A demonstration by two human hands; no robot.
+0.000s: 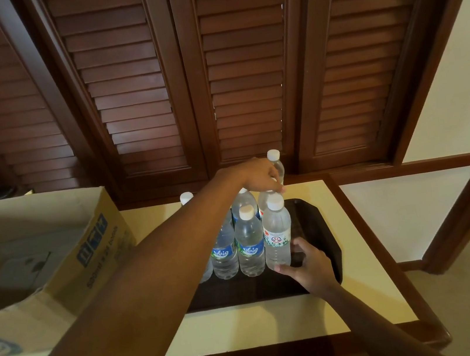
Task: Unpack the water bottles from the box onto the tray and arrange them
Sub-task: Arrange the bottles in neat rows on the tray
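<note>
Cardboard first: the box (54,252) sits open well off to the left of both my hands, behind my left forearm, and what I can see of its inside shows no bottles, though the near corner is hidden.

Ahead of me the dark tray (324,225) lies on the cream tabletop (250,323), and the bottles stand upright on it in a tight cluster, their long axes all vertical.

My left hand (261,175) reaches across to the far side of the cluster. Its fingers are curled down around the neck of the far bottle (277,168), whose white cap pokes up just past my knuckles; my fingertips also come down close to the cap of the back-row bottle beneath them, and I cannot tell if they touch it.

My right hand (308,261) is at the near right corner of the cluster. Its thumb and fingers (298,243) curve around the base of the red-labelled bottle (276,232), which stands just to the left of my palm, touching my fingertips. To its left stand two blue-labelled bottles (249,243), side by side and touching.

I judge the next move turns on the far bottle: it lies beyond the back row, so my left hand, already on it, should set it straight down while the right steadies the front row.
</note>
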